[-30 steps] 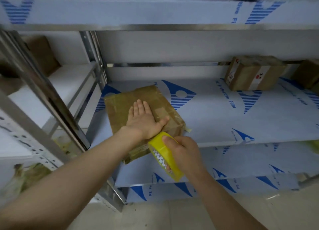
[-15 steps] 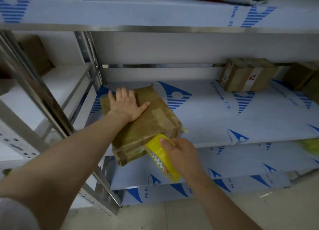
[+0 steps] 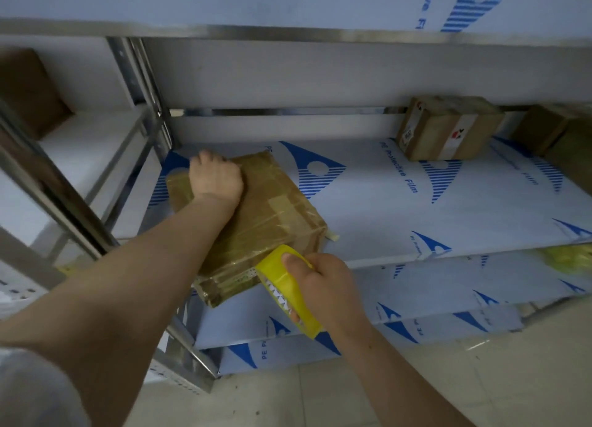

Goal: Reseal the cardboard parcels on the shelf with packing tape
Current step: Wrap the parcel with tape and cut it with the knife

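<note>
A brown cardboard parcel wrapped in glossy tape lies on the middle shelf, its near corner overhanging the front edge. My left hand grips the parcel's far edge, fingers curled over it. My right hand holds a yellow roll of packing tape against the parcel's near side, below the shelf edge. A loose tape end sticks out at the parcel's right corner.
Another taped parcel stands at the back right of the shelf, with more boxes at the far right. A metal upright stands left of the parcel. A lower shelf lies below. A brown box sits on the left rack.
My left hand slid from the top of the parcel to its far edge and curled over it. The parcel's near corner now hangs further over the shelf edge. The tape roll stays at the near side.
</note>
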Motion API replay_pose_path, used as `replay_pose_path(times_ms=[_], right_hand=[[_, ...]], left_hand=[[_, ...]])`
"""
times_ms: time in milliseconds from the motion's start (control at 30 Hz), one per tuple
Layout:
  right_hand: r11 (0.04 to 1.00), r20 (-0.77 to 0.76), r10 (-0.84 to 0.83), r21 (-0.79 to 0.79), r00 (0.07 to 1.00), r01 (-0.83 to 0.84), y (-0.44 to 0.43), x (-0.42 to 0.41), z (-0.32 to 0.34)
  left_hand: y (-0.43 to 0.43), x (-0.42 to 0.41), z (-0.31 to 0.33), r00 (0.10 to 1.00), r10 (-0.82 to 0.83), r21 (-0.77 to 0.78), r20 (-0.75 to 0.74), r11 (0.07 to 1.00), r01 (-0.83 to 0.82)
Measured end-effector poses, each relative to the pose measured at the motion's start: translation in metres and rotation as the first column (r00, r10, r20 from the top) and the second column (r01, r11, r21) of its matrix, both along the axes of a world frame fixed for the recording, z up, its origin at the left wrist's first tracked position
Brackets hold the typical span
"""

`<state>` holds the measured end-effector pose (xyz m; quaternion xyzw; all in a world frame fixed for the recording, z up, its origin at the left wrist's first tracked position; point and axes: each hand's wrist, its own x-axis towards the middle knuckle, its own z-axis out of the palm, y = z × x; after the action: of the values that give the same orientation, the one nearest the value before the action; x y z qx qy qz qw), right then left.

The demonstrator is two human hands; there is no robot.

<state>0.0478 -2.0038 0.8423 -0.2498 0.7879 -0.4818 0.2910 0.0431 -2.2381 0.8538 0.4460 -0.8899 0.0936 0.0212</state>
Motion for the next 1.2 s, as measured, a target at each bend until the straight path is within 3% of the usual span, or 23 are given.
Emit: replay_pose_path(times_ms=[100, 233, 367, 633, 833, 900, 1067, 1200], right_hand=[[1.0, 0.001, 0.007, -0.023, 1.0, -0.007, 0.001, 0.001, 0.005], [0.999, -0.034, 0.001, -0.033, 0.999, -0.002, -0.001, 0.003, 0.006], [0.999, -0.052, 0.003, -0.033, 0.999, -0.005, 0.001, 0.005, 0.007], [0.998, -0.095, -0.055, 0.001, 0.994, 0.055, -0.001, 0.002, 0.01], [0.997, -0.102, -0.063, 0.029, 0.993, 0.066, -0.001, 0.003, 0.009], [0.997, -0.058, -0.073, 0.03, 0.996, 0.075, 0.0, 0.002, 0.008], [0.995, 0.021, -0.1, 0.015, 0.995, 0.099, -0.002, 0.003, 0.008], [0.991, 0.05, -0.125, 0.041, 0.991, 0.123, -0.001, 0.005, 0.02]], left_hand=[[0.03, 0.008, -0.005, 1.0, 0.004, 0.338, -0.026, 0.941, 0.005], [0.062, 0.035, -0.005, 0.972, -0.234, 0.474, -0.033, 0.853, 0.221], [0.077, 0.051, -0.005, 0.94, -0.337, 0.433, -0.063, 0.839, 0.33], [0.075, 0.044, -0.007, 0.944, -0.32, 0.381, -0.086, 0.865, 0.328], [0.084, 0.061, -0.013, 0.85, -0.451, 0.022, -0.273, 0.88, 0.474], [0.073, 0.075, -0.01, 0.839, -0.42, 0.102, -0.346, 0.872, 0.479], [0.058, 0.127, -0.014, 0.916, -0.252, 0.5, -0.313, 0.776, 0.384], [0.064, 0.134, -0.015, 0.9, -0.249, 0.496, -0.358, 0.766, 0.41]])
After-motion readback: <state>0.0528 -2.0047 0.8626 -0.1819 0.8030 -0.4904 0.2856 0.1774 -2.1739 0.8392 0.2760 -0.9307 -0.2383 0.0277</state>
